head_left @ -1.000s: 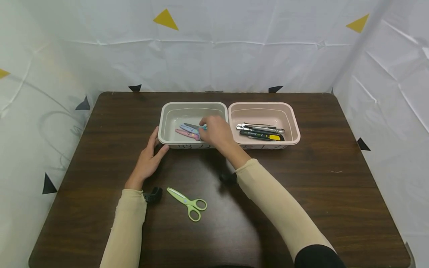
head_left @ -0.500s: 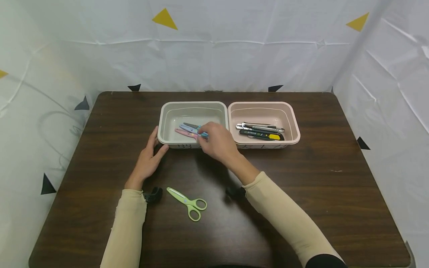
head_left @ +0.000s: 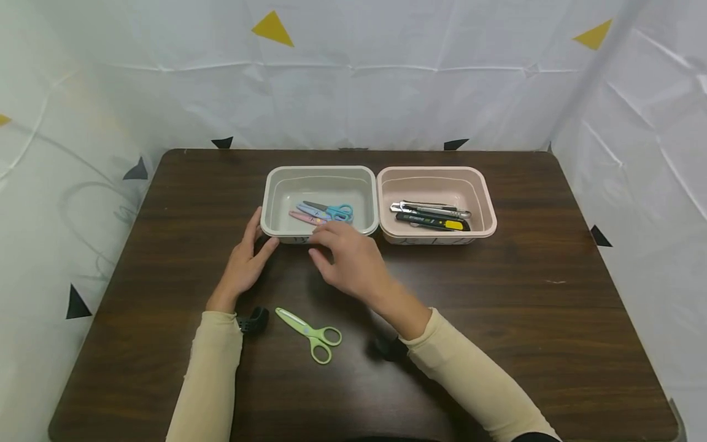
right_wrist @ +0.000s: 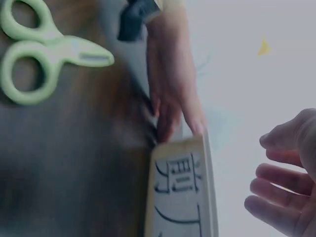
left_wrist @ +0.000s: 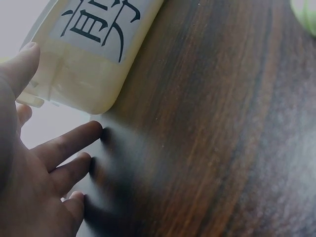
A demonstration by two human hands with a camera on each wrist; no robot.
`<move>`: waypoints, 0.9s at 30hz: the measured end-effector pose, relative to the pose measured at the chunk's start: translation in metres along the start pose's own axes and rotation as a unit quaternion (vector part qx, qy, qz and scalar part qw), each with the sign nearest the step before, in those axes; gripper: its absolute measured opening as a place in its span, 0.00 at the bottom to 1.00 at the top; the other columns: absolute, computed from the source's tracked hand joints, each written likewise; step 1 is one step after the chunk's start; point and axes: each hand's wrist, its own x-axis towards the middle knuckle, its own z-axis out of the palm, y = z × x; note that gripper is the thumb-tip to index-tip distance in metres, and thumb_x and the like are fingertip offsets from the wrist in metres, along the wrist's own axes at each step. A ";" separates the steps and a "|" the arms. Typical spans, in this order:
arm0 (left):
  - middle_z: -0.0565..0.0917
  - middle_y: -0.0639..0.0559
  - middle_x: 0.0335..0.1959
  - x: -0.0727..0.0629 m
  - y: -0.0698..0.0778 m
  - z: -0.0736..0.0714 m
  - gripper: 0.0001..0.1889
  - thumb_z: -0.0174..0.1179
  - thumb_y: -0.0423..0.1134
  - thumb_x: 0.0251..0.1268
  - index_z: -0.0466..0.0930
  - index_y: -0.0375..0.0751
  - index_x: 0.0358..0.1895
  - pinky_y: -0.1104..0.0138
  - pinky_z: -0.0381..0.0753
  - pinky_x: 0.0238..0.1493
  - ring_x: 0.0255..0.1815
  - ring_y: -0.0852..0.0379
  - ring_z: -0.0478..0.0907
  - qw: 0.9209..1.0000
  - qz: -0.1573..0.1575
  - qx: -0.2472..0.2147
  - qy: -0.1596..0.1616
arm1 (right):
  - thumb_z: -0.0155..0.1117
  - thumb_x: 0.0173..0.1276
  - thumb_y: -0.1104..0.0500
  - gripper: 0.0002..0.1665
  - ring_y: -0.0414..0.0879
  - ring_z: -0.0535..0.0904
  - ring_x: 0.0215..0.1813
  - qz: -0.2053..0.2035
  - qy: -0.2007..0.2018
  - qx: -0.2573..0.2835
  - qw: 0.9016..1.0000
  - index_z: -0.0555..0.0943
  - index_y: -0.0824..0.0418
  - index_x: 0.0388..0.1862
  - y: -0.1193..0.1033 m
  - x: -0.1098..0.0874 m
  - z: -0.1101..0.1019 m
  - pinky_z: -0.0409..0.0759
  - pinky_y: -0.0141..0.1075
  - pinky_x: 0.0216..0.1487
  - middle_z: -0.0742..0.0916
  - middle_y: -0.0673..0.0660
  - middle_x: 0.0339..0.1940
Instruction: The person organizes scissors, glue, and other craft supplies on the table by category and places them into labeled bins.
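Note:
My left hand [head_left: 243, 267] is spread around the front left corner of a grey bin [head_left: 276, 196], its thumb at the front wall and fingers along the side. Inside the bin lie blue scissors [head_left: 343, 212], lavender scissors [head_left: 313, 211] and pink scissors [head_left: 306, 218], bunched together; their handles are partly hidden. Over the bin's front edge hovers my right hand [head_left: 353, 261], fingers loosely bent. Nothing is between its fingers in the right wrist view. A pair of green scissors [head_left: 302, 327] lies closed on the table, nearer the body.
A pink bin [head_left: 486, 209] stands against the grey one on the right and holds several utility knives [head_left: 433, 220]. Written labels [left_wrist: 96, 24] are on the bins' front walls. White sheeting [head_left: 353, 104] surrounds the dark wooden table [head_left: 547, 294].
My right hand has let go of the blue scissors in the grey bin and drawn back toward the body, fingers loosening. The left hand and the green scissors have stayed put.

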 end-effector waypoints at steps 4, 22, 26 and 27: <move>0.65 0.43 0.73 0.001 0.001 0.000 0.38 0.53 0.55 0.74 0.40 0.71 0.79 0.35 0.55 0.64 0.73 0.40 0.59 1.000 0.000 0.002 0.002 | 0.69 0.63 0.54 0.11 0.39 0.82 0.45 -0.022 -0.027 -0.008 0.999 0.87 0.53 0.43 -0.011 -0.011 0.005 0.80 0.36 0.41 0.85 0.46 0.44; 0.65 0.43 0.73 0.003 0.000 0.001 0.39 0.52 0.57 0.73 0.40 0.67 0.79 0.35 0.54 0.65 0.74 0.41 0.58 1.000 -0.005 0.002 -0.002 | 0.74 0.46 0.28 0.36 0.47 0.79 0.36 0.040 -0.311 -0.121 0.942 0.85 0.52 0.45 -0.033 -0.063 0.035 0.76 0.42 0.27 0.80 0.50 0.36; 0.65 0.44 0.73 0.002 -0.001 0.001 0.39 0.52 0.57 0.73 0.40 0.69 0.79 0.35 0.54 0.65 0.74 0.42 0.58 1.000 -0.007 0.002 0.000 | 0.75 0.43 0.26 0.36 0.47 0.76 0.34 0.055 -0.319 -0.125 0.938 0.83 0.51 0.40 -0.037 -0.067 0.038 0.73 0.41 0.24 0.78 0.51 0.34; 0.65 0.45 0.73 0.002 -0.001 0.002 0.39 0.52 0.57 0.73 0.40 0.70 0.79 0.35 0.54 0.65 0.74 0.43 0.58 1.000 -0.009 0.001 0.001 | 0.75 0.42 0.26 0.36 0.47 0.76 0.35 0.056 -0.319 -0.127 0.937 0.83 0.51 0.39 -0.038 -0.068 0.038 0.73 0.40 0.24 0.78 0.51 0.34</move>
